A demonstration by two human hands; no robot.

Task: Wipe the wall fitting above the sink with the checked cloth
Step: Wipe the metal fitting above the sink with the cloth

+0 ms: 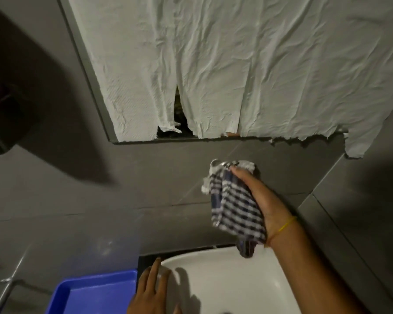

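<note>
Wiping is under way: a person's right hand [256, 200] presses a bunched checked cloth [233, 207] against a grey tiled wall [145, 177], over a small metal fitting [218, 163] of which only a shiny edge peeks out at the cloth's top left. The fingers are closed around the cloth, thumb tip on top near the fitting, and the loose tail hangs down to the back rim of a white sink [225, 279]. A thin yellow band [286, 224] circles the wrist. The left hand [150, 293] rests flat, fingers spread, on the sink's left rim, holding nothing, just beside a blue tray [95, 293]. Above the fitting, a framed mirror [86, 71] is covered with crumpled white paper [236, 64], torn along its lower edge. The next move probably calls for rubbing the cloth around the fitting with steady pressure, turning the wrist to reach its hidden sides, while keeping clear of the paper overhead.
</note>
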